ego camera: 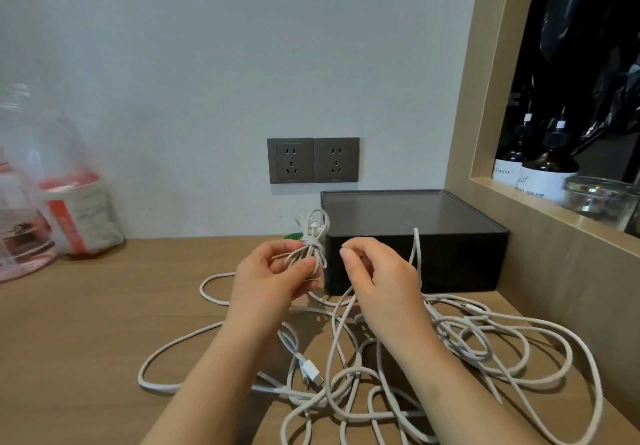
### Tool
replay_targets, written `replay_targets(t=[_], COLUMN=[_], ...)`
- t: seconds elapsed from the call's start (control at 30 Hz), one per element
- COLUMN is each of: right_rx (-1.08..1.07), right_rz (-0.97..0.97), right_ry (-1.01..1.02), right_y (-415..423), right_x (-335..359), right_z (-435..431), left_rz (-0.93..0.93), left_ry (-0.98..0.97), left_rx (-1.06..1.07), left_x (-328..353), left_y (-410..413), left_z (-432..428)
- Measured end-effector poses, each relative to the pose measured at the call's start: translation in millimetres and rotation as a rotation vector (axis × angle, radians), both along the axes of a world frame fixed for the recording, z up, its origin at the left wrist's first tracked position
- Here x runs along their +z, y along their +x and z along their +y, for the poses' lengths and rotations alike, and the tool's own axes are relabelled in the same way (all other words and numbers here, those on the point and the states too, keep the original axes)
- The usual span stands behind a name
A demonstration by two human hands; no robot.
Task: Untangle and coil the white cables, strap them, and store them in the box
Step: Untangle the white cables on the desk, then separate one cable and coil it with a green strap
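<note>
At about 2 o'clock, in the shelf niche, two dark bottles carry white labels. The left bottle reads "Master" in script. The right bottle shows small print ending in "SOAP"; its remaining words are too blurred to read.

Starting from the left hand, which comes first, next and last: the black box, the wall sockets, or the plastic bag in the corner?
From the left hand, in the head view:
1. Black box, just to its right on the desk.
2. Wall sockets, above and behind it on the wall.
3. Plastic bag, far off to the left against the wall.
</note>
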State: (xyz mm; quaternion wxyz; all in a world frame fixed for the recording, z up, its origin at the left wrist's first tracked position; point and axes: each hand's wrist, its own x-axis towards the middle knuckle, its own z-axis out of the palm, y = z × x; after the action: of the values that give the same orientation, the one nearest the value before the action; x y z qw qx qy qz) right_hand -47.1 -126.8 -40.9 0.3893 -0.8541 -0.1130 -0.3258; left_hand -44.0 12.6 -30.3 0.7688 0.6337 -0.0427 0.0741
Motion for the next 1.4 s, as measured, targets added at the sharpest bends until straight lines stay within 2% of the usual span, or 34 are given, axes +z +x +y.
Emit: replay_targets(t=[0.13,0.33,0.43,0.7,0.87,1.03,1.13,1.23,1.4], right_rx=[-0.045,-0.125,-0.196,-0.256,-0.349,-0.347,-0.271,-0.181,-0.149], right_rz=[0.011,0.010,0.030,0.032,-0.067,-0.077,0.015,0.077,0.136], right_ry=[-0.128,-0.500,-0.593,-0.587,-0.541,-0.526,-0.571,-0.525,-0.470], right_y=[1,18,36,72,81,79,74,67,47], right_x=[4,36,39,20,8,8,14,20,23], right_z=[0,11,13,15,17,17,15,9,9], left_rz=[-0.006,0.054,0.072,0.099,0.021,0.023,0.021,0.007,0.054], left_ry=[0.192,0.521,0.676,0.651,0.896,0.970,0.907,0.843,0.935], left_rx=[0.115,0.270,0.347,0.322,0.308,0.279,0.346,0.418,0.336], left_x=[4,-3,-14,-37,-44,-45,-41,-29,-21], left_y=[17,80,109,170,181,177,171,163,147], left_z=[16,63,73,62,53,49,50,49,44])
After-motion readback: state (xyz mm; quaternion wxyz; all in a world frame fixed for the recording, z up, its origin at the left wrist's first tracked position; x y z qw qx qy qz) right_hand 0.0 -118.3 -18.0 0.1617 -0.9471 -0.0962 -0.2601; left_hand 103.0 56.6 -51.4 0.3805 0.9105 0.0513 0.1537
